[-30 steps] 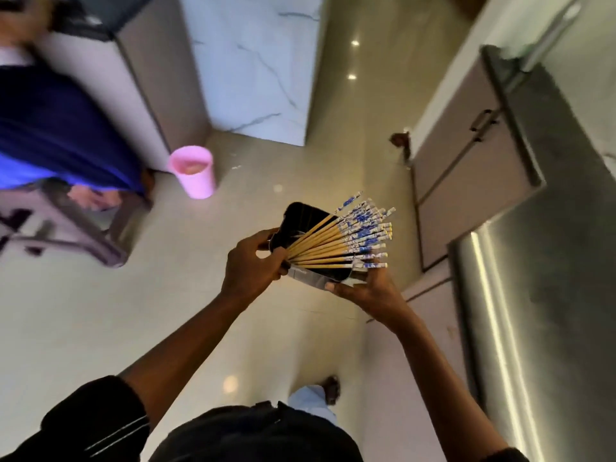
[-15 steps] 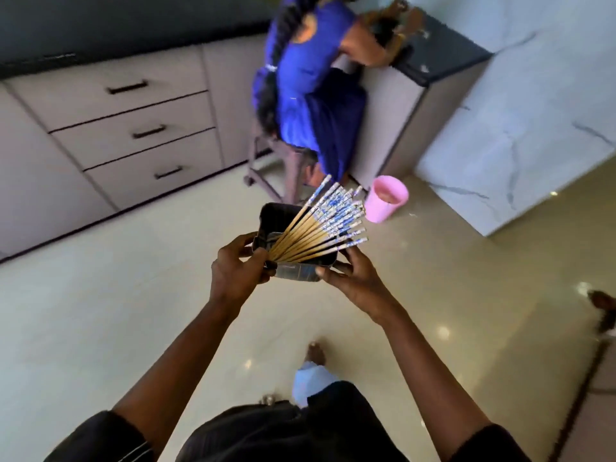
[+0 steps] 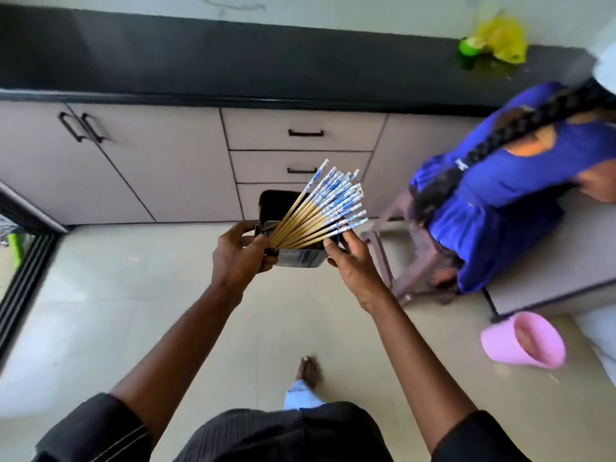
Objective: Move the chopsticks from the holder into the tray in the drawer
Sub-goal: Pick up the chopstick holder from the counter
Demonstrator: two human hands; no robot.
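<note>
Left grip (image 3: 238, 258): fingers curled round the left wall of the holder (image 3: 300, 258), grasping it. Right grip (image 3: 350, 261): thumb and fingers closed on the holder's right corner, grasping it from the other side. The holder is carried between both, held in the air over the floor (image 3: 133, 311) and not resting on anything.

Chopsticks (image 3: 320, 215): all of them sit inside the holder, none in either grip directly. Their bare wooden ends converge low in the holder, just beside the left grip. From there the long axes fan up and to the right, so the blue-patterned ends stand free past the right rim, just above the right grip. The right grip is therefore the nearer one to the free ends; the left is nearer to the buried ends.

Beyond the holder: a stack of drawers, upper (image 3: 305, 132) and middle (image 3: 301, 170) both closed, and a third front partly hidden behind the holder. The dark tabotop runs above them. No tray is in view, and which drawer contains it cannot be told.

Judgement: the transfer has not begun. A drawer must be opened first, which calls for one grip to let go. The left could likely carry the holder alone, leaving the right to draw the bundle out along its up-right axis.
</note>
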